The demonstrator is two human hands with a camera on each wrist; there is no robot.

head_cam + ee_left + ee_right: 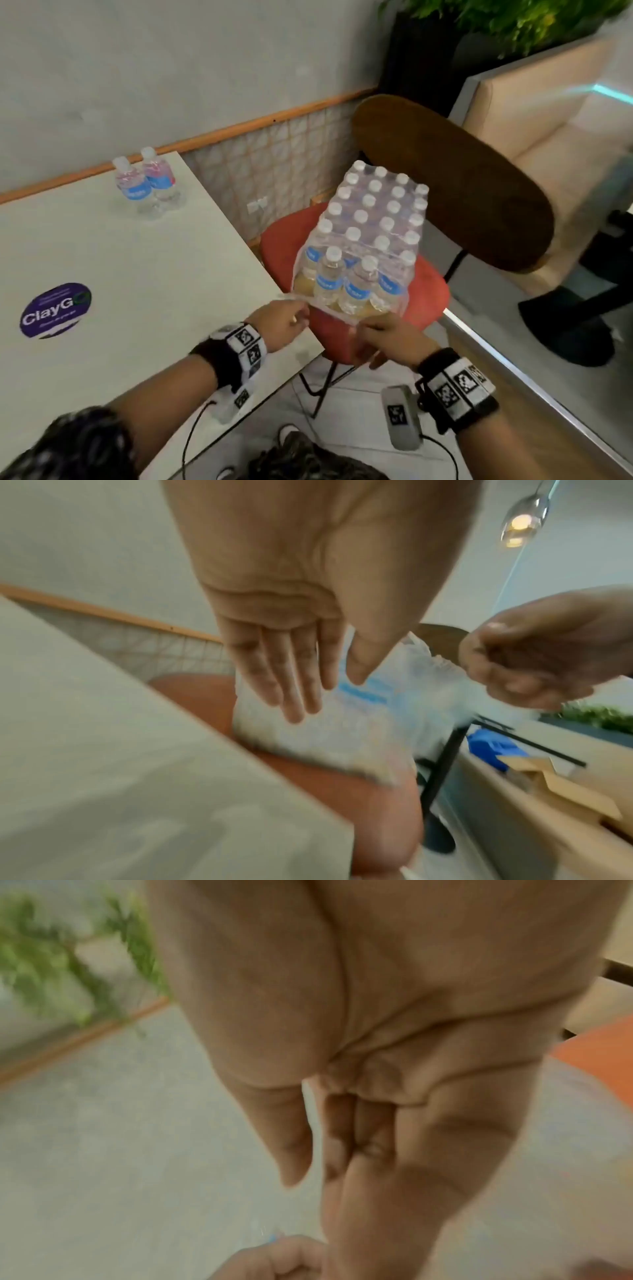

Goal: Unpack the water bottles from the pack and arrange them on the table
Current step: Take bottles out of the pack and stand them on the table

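The shrink-wrapped pack of water bottles (368,236) stands on the red seat of a chair (428,294), at 3 o'clock from the tabletop (137,274). The wrap is torn open at the pack's near end, exposing blue-labelled bottles with white caps.

The left hand (282,323) is at the near left corner of the pack, at the tabletop edge. In the head view it appears to hold a strip of the clear wrap (329,310); in the left wrist view its fingers (291,683) are extended and close together, thumb slightly apart, so its grip cannot be confirmed.

The right hand (390,339) is at the near right corner of the pack, over the seat's front edge. In the left wrist view its fingers (507,680) are curled and pinch the torn wrap film; the right wrist view is blurred.

Two water bottles (147,183) stand upright, touching, at 12 o'clock on the tabletop, near the wall. A round purple "ClayGo" sticker (54,310) lies at 9 o'clock on the tabletop.
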